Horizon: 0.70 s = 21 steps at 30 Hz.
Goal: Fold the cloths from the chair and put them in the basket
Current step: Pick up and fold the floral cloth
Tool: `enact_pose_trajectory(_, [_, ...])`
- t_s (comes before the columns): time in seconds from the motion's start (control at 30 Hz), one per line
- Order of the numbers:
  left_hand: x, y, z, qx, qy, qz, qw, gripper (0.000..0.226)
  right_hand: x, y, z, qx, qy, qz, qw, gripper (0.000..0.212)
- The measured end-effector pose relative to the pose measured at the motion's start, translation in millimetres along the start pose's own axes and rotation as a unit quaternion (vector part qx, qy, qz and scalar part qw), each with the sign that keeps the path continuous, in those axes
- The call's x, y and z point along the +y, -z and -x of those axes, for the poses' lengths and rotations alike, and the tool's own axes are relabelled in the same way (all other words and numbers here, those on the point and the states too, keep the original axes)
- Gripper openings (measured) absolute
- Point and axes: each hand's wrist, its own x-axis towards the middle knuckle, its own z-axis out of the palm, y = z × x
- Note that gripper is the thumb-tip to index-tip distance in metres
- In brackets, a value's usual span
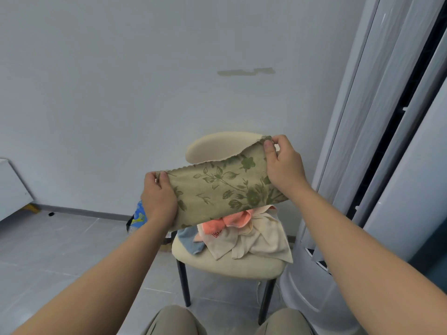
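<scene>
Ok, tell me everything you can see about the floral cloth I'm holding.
The floral cloth is thin-looking beige fabric printed with olive-green flowers and leaves, its top edge scalloped. It is stretched in the air as a wide band rising to the right, in front of the chair and above the pile of cloths on its seat. The left hand grips its left end; the right hand pinches its upper right corner.

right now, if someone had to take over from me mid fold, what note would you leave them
Hands: left hand grips the left end of the floral cloth, right hand pinches its upper right corner. It is stretched above the chair.
On the seat: pink cloth, white cloth, blue cloth, heaped unfolded.
Done: nothing that shows; no basket in view.
Left: fold this one, basket it, then the heap.
</scene>
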Motion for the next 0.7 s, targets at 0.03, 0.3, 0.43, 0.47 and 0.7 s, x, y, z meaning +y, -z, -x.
enact_pose_trajectory(0.03, [-2,1,-2,-0.001,-0.011,-0.007,1.000,0.024,2,1,1,0.006,-0.002,0.000,1.000,0.022])
enact_pose_trajectory(0.3, [1,8,-4,-0.018,-0.034,-0.013,0.999,0.020,27,-7,8,0.021,-0.067,-0.021,0.997,0.023])
enact_pose_trajectory(0.43, [-1,7,-7,-0.062,-0.014,-0.054,0.997,0.024,38,-13,12,-0.006,-0.102,0.008,0.995,0.027])
enact_pose_trajectory(0.47, [-2,5,-7,-0.080,0.003,-0.068,0.994,0.025,41,-15,14,-0.020,-0.115,0.024,0.993,0.029])
enact_pose_trajectory(0.7, [-2,-4,2,-0.152,0.063,-0.081,0.983,0.025,52,-27,34,-0.026,-0.133,0.103,0.985,0.030])
